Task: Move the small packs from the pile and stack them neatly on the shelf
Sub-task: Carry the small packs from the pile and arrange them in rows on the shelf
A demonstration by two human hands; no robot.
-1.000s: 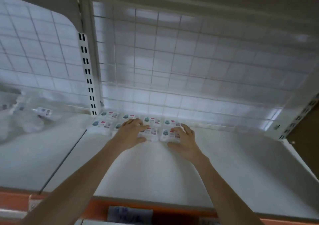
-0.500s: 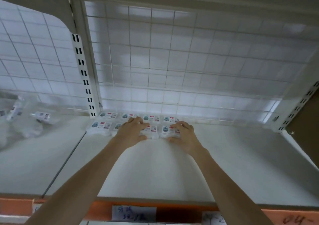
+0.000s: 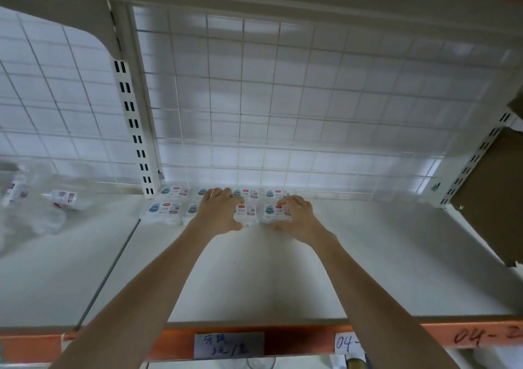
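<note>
Several small white packs [image 3: 165, 208] with blue and red labels lie flat in two rows at the back left of the white shelf [image 3: 283, 278], against the wire grid. My left hand [image 3: 219, 213] rests on the middle packs with its fingers spread flat, the thumb at their front edge. My right hand [image 3: 297, 217] curls its fingers over the rightmost front pack [image 3: 271, 210], with the thumb at that pack's near edge. On the neighbouring shelf bay to the left, the pile of packs [image 3: 63, 198] lies loose in clear plastic wrap.
A slotted white upright [image 3: 133, 130] divides the two bays. A brown cardboard box [image 3: 489, 196] stands at the shelf's right end. The orange front rail [image 3: 297, 340] carries handwritten paper labels. Another shelf hangs overhead.
Both hands stay on the packs. The right hand has curled its fingers tighter over the rightmost front pack, and the left hand has shifted slightly along the rows.
</note>
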